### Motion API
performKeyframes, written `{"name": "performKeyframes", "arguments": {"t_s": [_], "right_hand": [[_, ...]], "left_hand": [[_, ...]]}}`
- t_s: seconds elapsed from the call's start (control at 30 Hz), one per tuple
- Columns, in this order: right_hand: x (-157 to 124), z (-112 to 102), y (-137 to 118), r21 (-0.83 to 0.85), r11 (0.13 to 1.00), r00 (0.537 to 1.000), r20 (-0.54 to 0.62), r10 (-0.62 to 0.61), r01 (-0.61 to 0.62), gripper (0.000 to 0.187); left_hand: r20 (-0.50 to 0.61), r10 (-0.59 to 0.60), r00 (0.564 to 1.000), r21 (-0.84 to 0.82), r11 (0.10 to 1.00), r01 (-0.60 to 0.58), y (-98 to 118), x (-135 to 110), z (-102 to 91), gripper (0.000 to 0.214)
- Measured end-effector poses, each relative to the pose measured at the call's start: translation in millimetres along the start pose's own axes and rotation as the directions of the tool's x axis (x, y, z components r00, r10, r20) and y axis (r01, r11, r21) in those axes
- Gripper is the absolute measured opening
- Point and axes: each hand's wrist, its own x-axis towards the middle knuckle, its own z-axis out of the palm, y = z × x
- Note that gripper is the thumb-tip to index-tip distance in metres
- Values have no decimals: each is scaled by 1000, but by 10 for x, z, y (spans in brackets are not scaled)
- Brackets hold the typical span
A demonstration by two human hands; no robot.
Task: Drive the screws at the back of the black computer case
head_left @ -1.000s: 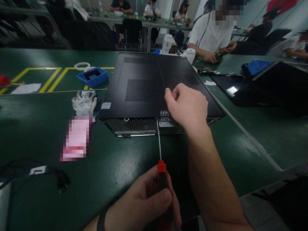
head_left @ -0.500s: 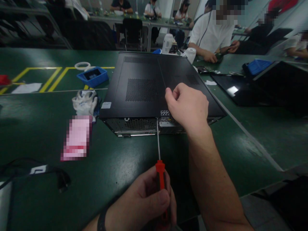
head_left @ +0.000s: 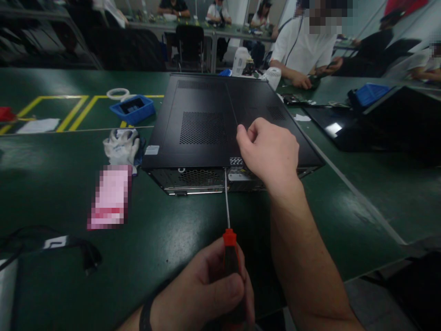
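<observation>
My left hand [head_left: 210, 285] is wrapped round a screwdriver [head_left: 231, 257] with a red and dark handle. Its thin metal shaft points away from me, and the tip meets the upper rear edge of a black computer case [head_left: 203, 99]. The case lies flat, its vented rear panel [head_left: 196, 177] towards me. On the top cover, near that rear edge, rests my right hand [head_left: 270, 149] with curled fingers. Whatever those fingers may hold is hidden.
Left of the case lie work gloves [head_left: 122, 147], a pink blurred item [head_left: 112, 195] and a blue bin [head_left: 134, 109]. A black cable [head_left: 87, 250] is at lower left. A dark flat panel [head_left: 339, 133] lies right. Across the table, a person in a white shirt [head_left: 299, 46] handles something.
The screwdriver handle has turned in my left hand: its red strip faced up before, and a dark side shows now. My right hand has stayed in place.
</observation>
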Motion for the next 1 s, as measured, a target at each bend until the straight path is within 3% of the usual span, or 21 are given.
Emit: {"name": "performKeyframes", "arguments": {"t_s": [0.2, 0.47, 0.73, 1.0], "right_hand": [[-1, -2, 2, 3, 1000, 1000, 13, 1, -1, 40], [-2, 15, 10, 14, 1000, 1000, -3, -8, 8, 39], [9, 20, 6, 18, 1000, 1000, 4, -5, 5, 39], [3, 26, 14, 12, 1000, 1000, -9, -8, 8, 39]], "left_hand": [[-18, -124, 992, -106, 987, 121, 48, -27, 49, 37], [-6, -9, 1000, -11, 1000, 9, 3, -8, -6, 35], [-1, -107, 994, -119, 987, 106, 25, -24, 25, 33], [10, -10, 1000, -10, 1000, 10, -17, -3, -8, 32]]}}
